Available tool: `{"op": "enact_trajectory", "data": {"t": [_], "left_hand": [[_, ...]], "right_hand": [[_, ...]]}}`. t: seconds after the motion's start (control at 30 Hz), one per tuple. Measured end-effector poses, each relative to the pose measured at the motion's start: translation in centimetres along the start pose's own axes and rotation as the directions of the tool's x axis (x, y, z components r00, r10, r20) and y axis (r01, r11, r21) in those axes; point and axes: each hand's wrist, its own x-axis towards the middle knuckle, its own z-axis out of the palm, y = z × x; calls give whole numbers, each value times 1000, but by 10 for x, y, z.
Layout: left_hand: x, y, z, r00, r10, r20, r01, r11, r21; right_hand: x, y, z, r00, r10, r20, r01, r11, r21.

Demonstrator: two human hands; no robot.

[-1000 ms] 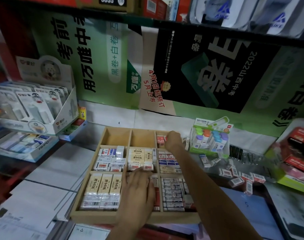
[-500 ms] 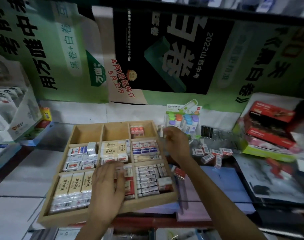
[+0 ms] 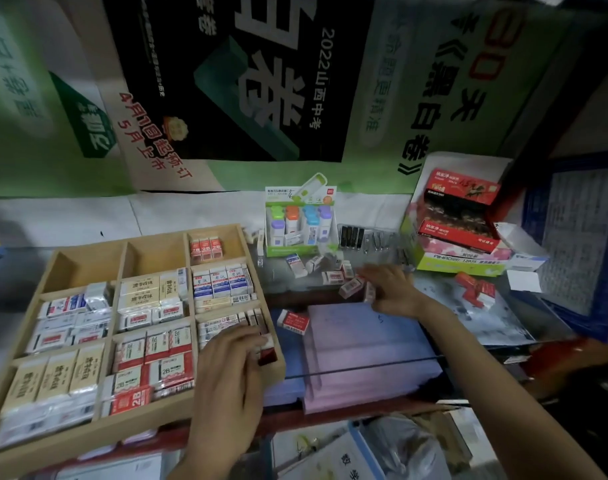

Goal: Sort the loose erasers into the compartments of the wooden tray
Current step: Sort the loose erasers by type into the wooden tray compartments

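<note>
My left hand [image 3: 233,358] lies with relaxed, nearly straight fingers on the packed erasers in the near right compartment of the wooden tray [image 3: 88,441], gripping nothing. My right hand [image 3: 390,289] is out on the counter to the right of the tray, fingertips in among the loose erasers [image 3: 333,277]. One of them sits right under those fingertips, but I cannot tell whether they pinch it. A single red eraser [image 3: 293,321] lies just beside the tray, between the two hands, at the edge of the purple paper stack [image 3: 358,358].
</note>
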Motion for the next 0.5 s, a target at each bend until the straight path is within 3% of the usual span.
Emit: {"op": "enact_trajectory", "data": {"t": [0.17, 0.43, 0.5], "left_hand": [[-8, -2, -10, 999, -25, 33, 25, 1000, 4], [4, 21, -8, 990, -132, 51, 137, 985, -107], [8, 30, -6, 980, -189, 60, 196, 965, -174]], "right_hand": [[-14, 8, 8, 977, -102, -189, 119, 989, 85], [-35, 5, 35, 897, 109, -428, 60, 930, 362], [-35, 7, 38, 884, 49, -465, 95, 955, 282]]}}
